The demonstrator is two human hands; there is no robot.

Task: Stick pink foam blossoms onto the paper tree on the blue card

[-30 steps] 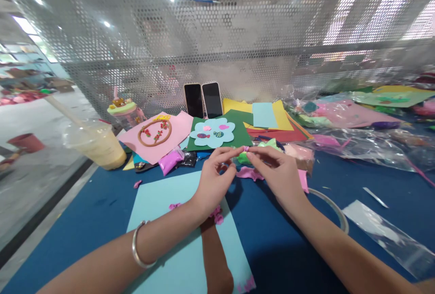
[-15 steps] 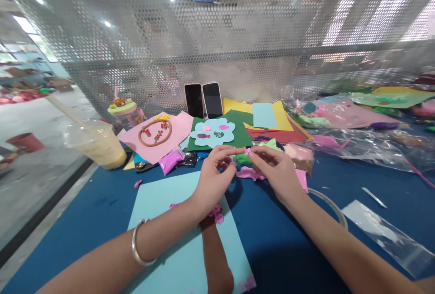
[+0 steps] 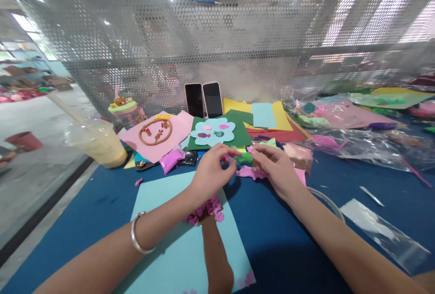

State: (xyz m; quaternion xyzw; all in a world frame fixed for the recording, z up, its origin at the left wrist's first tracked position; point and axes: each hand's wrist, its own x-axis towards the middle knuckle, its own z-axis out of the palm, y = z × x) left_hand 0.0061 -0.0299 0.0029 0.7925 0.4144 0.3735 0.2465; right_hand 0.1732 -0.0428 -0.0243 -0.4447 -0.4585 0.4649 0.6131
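My left hand [image 3: 211, 172] and my right hand [image 3: 276, 167] are raised close together over the blue table [image 3: 98, 199]. The right fingertips pinch a tiny bit of pink clay [image 3: 250, 149]. The left fingers are curled with the thumb against the forefinger, and I cannot tell whether they hold clay. Under my left wrist lies a light blue sheet [image 3: 163, 212] with a brown clay trunk [image 3: 217, 260] topped by pink clay blossoms [image 3: 207, 210]. A flat pink clay lump [image 3: 249, 173] lies on the table below my hands, next to green clay [image 3: 244, 157].
Behind the hands lie coloured paper sheets [image 3: 272, 119], a pink card with a ring [image 3: 156, 133], a green card with a blue flower [image 3: 213, 133] and two phones [image 3: 203, 100] against a perforated metal screen. A lidded drink cup [image 3: 98, 142] stands left. Plastic bags [image 3: 374, 144] lie right.
My two hands have drawn slightly apart and dropped a little. More of the pink blossoms under the left wrist now show.
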